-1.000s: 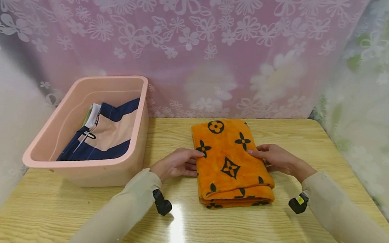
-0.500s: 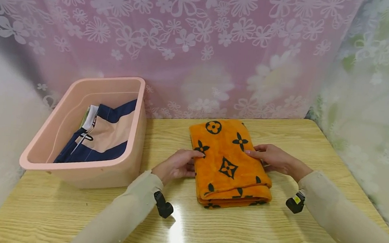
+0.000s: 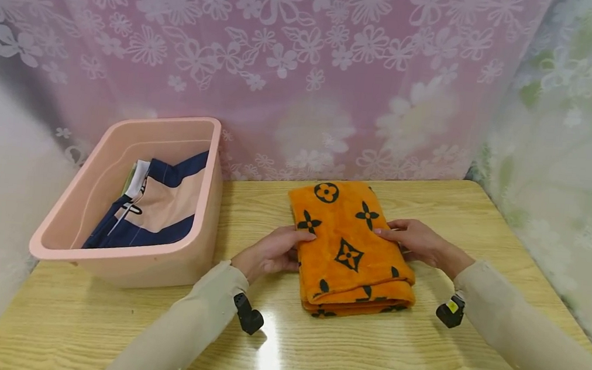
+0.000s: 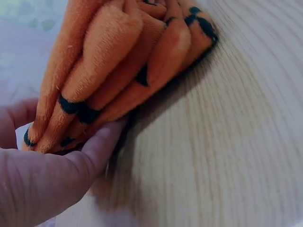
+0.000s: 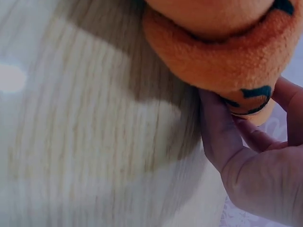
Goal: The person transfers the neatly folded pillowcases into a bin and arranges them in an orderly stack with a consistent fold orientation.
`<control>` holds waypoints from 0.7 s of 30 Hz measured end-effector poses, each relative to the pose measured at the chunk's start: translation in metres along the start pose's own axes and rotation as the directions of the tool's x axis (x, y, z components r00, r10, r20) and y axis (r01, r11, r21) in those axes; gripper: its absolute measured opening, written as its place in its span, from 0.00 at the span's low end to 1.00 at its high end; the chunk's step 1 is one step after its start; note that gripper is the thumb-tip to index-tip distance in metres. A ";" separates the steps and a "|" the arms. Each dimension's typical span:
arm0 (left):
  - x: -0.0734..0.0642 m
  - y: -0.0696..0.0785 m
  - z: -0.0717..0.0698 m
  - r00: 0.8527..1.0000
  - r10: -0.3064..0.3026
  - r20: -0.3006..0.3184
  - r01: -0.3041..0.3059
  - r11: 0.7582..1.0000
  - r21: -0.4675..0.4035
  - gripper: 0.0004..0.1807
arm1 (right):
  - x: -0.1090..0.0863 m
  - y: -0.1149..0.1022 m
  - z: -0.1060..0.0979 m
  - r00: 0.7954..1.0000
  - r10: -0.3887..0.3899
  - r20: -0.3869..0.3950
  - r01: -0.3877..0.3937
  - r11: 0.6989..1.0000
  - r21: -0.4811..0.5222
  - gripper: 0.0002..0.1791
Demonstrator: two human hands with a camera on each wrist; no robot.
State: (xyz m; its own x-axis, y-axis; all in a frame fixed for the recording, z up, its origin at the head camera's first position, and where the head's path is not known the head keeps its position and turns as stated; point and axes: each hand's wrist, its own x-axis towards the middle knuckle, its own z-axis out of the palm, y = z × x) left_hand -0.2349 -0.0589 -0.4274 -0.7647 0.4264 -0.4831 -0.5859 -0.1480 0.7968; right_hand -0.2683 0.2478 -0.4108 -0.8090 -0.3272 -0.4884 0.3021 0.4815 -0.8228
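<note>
A folded orange plush cloth (image 3: 338,271) with dark flower and diamond motifs lies on the table. My left hand (image 3: 273,253) holds its left side, thumb on top. In the left wrist view, the left hand's (image 4: 47,182) fingers reach under the stacked folds of the cloth (image 4: 111,42). On the opposite side my right hand (image 3: 422,243) grips the edge, its thumb also on the top layer. The right wrist view has the right hand's (image 5: 267,177) fingers tucked beneath the thick rounded edge of the cloth (image 5: 213,61). Fingertips under the cloth are hidden.
A pink plastic tub (image 3: 209,201) stands at the left of the wooden table (image 3: 365,355). Inside it lies a navy and beige garment (image 3: 170,200) with a white band and drawstring. Floral curtains (image 3: 304,92) hang behind the table and at its sides.
Between the earlier frames the whole view shifts slightly. The left thumb has since slid a little further onto the cloth. Otherwise the hands and cloth stay about where they were.
</note>
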 end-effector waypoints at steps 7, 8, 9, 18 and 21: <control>0.003 -0.005 -0.001 1.000 0.013 -0.021 -0.012 1.000 0.011 0.23 | -0.002 0.002 0.000 1.000 -0.006 -0.021 0.007 0.998 0.064 0.44; 0.003 -0.006 -0.001 0.999 0.015 -0.029 -0.015 1.000 0.015 0.23 | -0.002 0.002 0.000 1.000 -0.008 -0.014 0.009 0.996 0.083 0.44; 0.003 -0.007 0.000 0.999 0.018 -0.034 -0.018 1.000 0.015 0.23 | -0.002 0.004 0.000 1.000 -0.010 -0.005 0.010 0.995 0.104 0.44; -0.001 -0.007 0.003 0.995 0.045 -0.087 -0.044 0.999 0.014 0.23 | -0.005 0.009 0.000 0.998 -0.022 0.064 -0.002 0.937 0.349 0.40; -0.004 -0.005 0.005 0.994 0.050 -0.094 -0.049 0.999 0.022 0.24 | -0.009 0.007 0.002 0.998 -0.014 0.056 -0.010 0.918 0.397 0.39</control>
State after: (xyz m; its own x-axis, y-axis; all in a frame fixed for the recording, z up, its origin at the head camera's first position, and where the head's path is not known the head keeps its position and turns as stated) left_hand -0.2273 -0.0559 -0.4279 -0.8151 0.3328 -0.4742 -0.5419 -0.1484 0.8272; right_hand -0.2579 0.2523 -0.4130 -0.7837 -0.3784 -0.4926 0.4854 0.1218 -0.8658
